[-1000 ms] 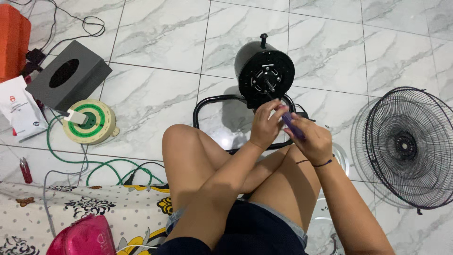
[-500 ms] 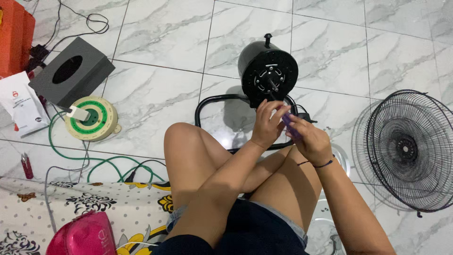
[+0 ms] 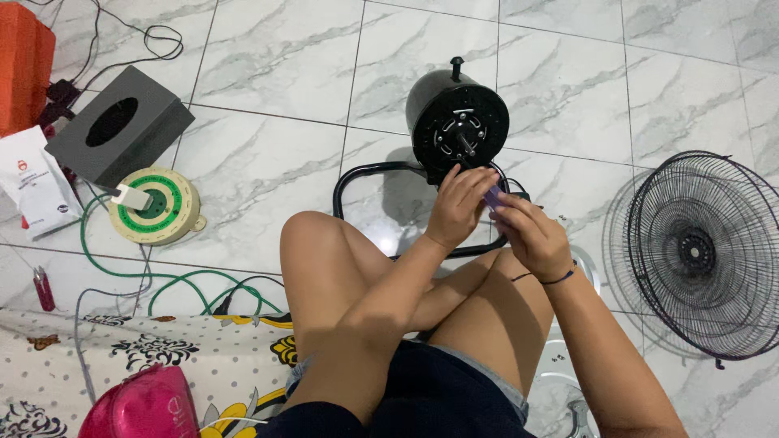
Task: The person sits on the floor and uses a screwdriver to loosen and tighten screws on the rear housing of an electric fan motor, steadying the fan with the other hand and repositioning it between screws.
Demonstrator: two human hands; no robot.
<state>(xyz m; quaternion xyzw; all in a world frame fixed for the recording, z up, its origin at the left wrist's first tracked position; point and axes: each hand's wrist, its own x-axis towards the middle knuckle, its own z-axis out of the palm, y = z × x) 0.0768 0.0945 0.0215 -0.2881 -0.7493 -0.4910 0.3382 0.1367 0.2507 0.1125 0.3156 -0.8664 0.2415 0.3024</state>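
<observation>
A black fan motor housing [image 3: 457,122] with its shaft facing me stands on a black tubular base [image 3: 350,185] on the marble floor. My left hand [image 3: 459,204] is raised just below the motor, fingertips near the shaft. Touching it on the right, my right hand [image 3: 531,235] is shut on a small purple tool [image 3: 494,195] whose tip points toward the left hand's fingers. Both hands hover over my crossed legs.
A black wire fan grille [image 3: 704,251] lies on the floor at right. At left are a grey box with a round hole [image 3: 120,126], a yellow-green cable reel [image 3: 154,205] with green cord, a white packet [image 3: 32,178], an orange object [image 3: 23,61]. A patterned mat [image 3: 122,357] and a pink bag [image 3: 139,405] lie at the near left.
The view has shifted slightly. My hands have stayed together just below the motor, with small finger movements around the purple tool.
</observation>
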